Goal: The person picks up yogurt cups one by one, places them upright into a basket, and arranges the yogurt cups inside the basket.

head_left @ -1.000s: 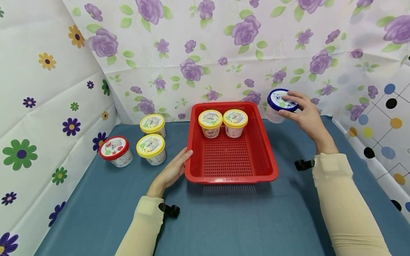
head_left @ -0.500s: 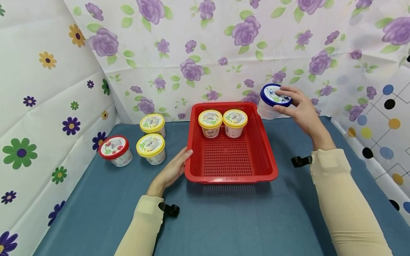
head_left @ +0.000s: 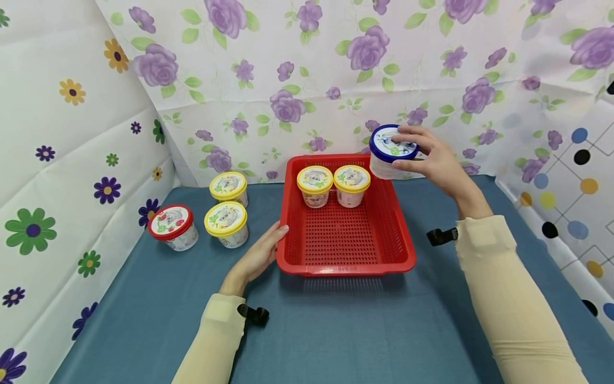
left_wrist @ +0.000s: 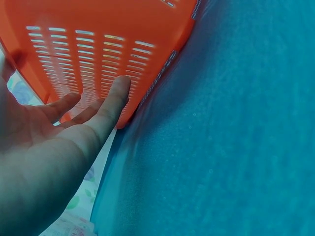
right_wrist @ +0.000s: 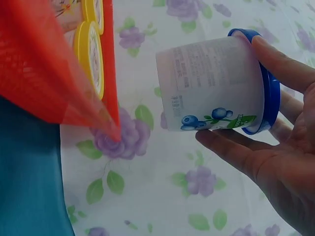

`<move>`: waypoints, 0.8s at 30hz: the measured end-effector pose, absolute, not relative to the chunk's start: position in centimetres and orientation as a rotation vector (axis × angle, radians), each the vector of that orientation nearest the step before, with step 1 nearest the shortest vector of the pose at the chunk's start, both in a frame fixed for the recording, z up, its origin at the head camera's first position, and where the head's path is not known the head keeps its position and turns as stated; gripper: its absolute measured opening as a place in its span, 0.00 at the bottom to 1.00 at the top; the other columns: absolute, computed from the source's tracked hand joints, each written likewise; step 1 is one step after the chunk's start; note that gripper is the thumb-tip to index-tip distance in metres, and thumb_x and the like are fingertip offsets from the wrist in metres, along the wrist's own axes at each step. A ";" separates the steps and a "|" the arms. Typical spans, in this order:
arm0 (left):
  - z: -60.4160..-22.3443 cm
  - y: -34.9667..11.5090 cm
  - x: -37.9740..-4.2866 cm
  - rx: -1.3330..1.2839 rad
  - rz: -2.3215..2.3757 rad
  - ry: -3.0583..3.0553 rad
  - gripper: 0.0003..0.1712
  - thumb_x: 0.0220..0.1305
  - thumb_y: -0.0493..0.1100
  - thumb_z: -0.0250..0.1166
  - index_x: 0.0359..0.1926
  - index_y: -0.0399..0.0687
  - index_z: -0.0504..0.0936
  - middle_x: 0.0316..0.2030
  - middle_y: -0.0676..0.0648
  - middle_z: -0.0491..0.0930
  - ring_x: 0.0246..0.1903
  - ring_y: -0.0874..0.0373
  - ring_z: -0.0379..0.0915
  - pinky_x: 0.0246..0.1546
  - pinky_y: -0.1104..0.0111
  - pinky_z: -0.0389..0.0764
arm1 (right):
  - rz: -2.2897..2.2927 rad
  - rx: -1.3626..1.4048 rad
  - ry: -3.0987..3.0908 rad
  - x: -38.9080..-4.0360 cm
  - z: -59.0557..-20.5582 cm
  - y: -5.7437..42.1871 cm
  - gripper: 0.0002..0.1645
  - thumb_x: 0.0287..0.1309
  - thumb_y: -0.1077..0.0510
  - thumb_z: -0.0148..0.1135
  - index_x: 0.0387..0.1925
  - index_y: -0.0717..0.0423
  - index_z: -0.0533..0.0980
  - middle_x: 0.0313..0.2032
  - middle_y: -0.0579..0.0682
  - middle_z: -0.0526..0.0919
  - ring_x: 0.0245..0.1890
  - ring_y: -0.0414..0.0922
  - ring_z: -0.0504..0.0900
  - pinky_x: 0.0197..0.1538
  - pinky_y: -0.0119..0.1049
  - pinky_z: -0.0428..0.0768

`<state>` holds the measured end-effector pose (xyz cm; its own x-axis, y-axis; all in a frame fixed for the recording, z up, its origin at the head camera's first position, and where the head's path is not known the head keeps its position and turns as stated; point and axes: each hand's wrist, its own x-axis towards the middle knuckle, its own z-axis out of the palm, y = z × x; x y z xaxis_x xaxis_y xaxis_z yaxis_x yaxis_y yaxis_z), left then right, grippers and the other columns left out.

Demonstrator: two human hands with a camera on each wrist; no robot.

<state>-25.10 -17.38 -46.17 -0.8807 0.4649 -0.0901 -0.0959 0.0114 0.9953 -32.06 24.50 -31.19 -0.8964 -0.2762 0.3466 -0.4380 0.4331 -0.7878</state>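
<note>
My right hand (head_left: pixel 431 160) holds a plastic tub with a blue lid (head_left: pixel 393 143), raised over the back right corner of a red basket (head_left: pixel 408 234). In the right wrist view, thumb and fingers grip the tub (right_wrist: pixel 211 83) near its lid; blueberries are printed on its side. My left hand (head_left: pixel 256 261) holds the basket by its left rim, its fingers lying along the slotted outer wall (left_wrist: pixel 91 49) in the left wrist view. Two yellow-lidded tubs, a left one (head_left: pixel 315 184) and a right one (head_left: pixel 352 184), stand side by side at the basket's back.
Left of the basket stand two more yellow-lidded tubs, one behind (head_left: pixel 228 186) and one in front (head_left: pixel 226 223). A red-lidded tub (head_left: pixel 172 226) is farther left. Blue cloth (head_left: pixel 336 330) covers the table, and a flowered sheet (head_left: pixel 288 64) hangs behind it.
My right hand has carried the blue-lidded tub leftward and slightly up, from right of the basket to over its back right corner. The left hand and basket have stayed put.
</note>
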 end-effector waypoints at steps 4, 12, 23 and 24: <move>-46.3 -17.4 -25.2 0.383 1.918 1.901 0.36 0.82 0.59 0.49 0.82 0.55 0.53 0.74 0.40 0.67 0.69 0.43 0.69 0.66 0.54 0.75 | 1.477 0.685 -2.525 -32.1 -30.6 23.4 0.33 0.65 0.61 0.72 0.70 0.53 0.75 0.75 0.46 0.63 0.74 0.55 0.62 0.59 0.26 0.74; -46.4 -17.4 -25.2 0.369 1.917 1.903 0.35 0.82 0.59 0.49 0.81 0.55 0.53 0.73 0.40 0.67 0.69 0.44 0.69 0.66 0.54 0.75 | 1.522 0.753 -2.591 -32.9 -30.0 21.2 0.32 0.64 0.58 0.73 0.69 0.54 0.77 0.75 0.45 0.65 0.73 0.53 0.64 0.65 0.38 0.74; -46.2 -17.3 -25.0 0.367 1.922 1.903 0.38 0.82 0.60 0.50 0.82 0.53 0.51 0.74 0.40 0.66 0.69 0.44 0.69 0.66 0.54 0.74 | 1.589 0.967 -2.662 -33.7 -30.4 18.7 0.32 0.62 0.62 0.74 0.67 0.56 0.78 0.75 0.45 0.65 0.77 0.48 0.57 0.70 0.54 0.70; -46.2 -17.4 -24.9 0.363 1.922 1.901 0.38 0.82 0.60 0.50 0.83 0.53 0.51 0.75 0.40 0.65 0.70 0.44 0.68 0.66 0.54 0.75 | 1.598 0.983 -2.656 -33.8 -30.5 18.6 0.32 0.61 0.63 0.74 0.67 0.56 0.78 0.75 0.45 0.66 0.78 0.47 0.56 0.70 0.54 0.70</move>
